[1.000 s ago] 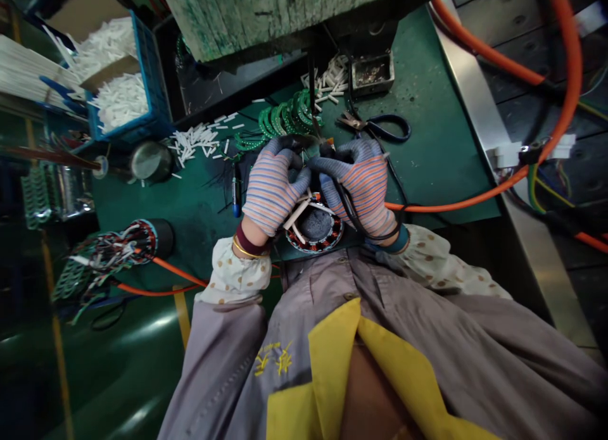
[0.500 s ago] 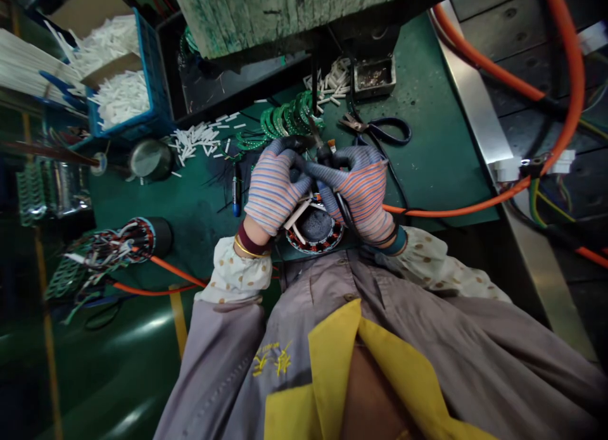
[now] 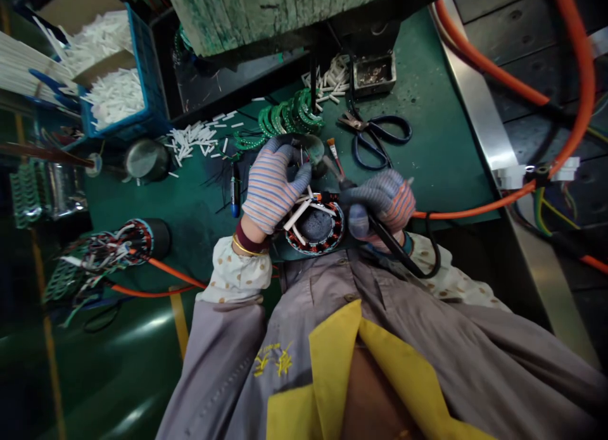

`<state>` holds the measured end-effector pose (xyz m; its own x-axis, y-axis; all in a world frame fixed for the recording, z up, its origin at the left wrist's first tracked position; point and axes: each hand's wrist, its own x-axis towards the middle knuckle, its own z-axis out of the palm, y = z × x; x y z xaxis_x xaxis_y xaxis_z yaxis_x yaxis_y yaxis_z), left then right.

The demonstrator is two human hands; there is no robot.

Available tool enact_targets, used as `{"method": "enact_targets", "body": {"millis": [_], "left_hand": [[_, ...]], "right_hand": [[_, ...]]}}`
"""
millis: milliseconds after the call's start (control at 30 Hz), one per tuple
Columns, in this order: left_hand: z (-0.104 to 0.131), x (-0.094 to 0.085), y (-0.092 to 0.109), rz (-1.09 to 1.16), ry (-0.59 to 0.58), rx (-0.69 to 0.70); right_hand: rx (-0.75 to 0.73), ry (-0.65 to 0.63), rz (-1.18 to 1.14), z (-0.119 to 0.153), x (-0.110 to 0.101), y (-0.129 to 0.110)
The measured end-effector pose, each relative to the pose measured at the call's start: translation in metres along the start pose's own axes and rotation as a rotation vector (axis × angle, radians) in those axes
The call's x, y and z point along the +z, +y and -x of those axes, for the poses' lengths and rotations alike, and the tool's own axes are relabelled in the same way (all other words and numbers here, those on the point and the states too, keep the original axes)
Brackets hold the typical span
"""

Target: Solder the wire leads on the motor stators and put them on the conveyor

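A ring-shaped motor stator (image 3: 338,234) with red, black and blue windings rests on the bench close to my body. White sleeves (image 3: 297,214) lie across its top. My left hand (image 3: 273,187), in a striped glove, is closed above the stator's far left edge, pinching thin wire leads (image 3: 303,154) that show at its fingertips. In my right hand (image 3: 384,202), gloved alike, is a soldering iron (image 3: 349,184), its shaft pointing up and left toward the left fingertips. The iron's black cable (image 3: 396,250) loops beneath this hand.
Beyond the hands are green-laced coils (image 3: 289,117), a brush (image 3: 335,155), dark-handled scissors (image 3: 373,136) and a small metal tray (image 3: 375,75). White tubes (image 3: 192,141) lie left, near a blue bin (image 3: 142,98). Another wired stator (image 3: 154,237) sits at left. An orange cable (image 3: 470,207) crosses at right.
My right hand has drawn back right and toward my body with the soldering iron, away from my left hand. My left hand stays nearly in place. The brush and scissors show more fully.
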<state>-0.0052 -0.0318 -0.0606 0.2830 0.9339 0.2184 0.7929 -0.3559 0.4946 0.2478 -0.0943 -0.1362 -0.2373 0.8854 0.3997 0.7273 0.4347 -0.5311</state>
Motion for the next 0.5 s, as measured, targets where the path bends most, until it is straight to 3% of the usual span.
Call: {"method": "enact_targets", "body": {"millis": [133,400,500], "left_hand": [[-0.0079,-0.0086,-0.0038,-0.038,-0.085,0.045],[-0.0096,-0.0087,-0.0066,-0.048,-0.047,0.043],[-0.0069,-0.0056,-0.0047,-0.072,-0.037,0.038]], "right_hand": [[-0.16,0.052,-0.054,0.0152,-0.0036,0.0071],[-0.101,-0.042,0.001,0.0121,-0.0026,0.0079],[-0.171,0.066,-0.072,0.0108,-0.0016,0.0063]]}}
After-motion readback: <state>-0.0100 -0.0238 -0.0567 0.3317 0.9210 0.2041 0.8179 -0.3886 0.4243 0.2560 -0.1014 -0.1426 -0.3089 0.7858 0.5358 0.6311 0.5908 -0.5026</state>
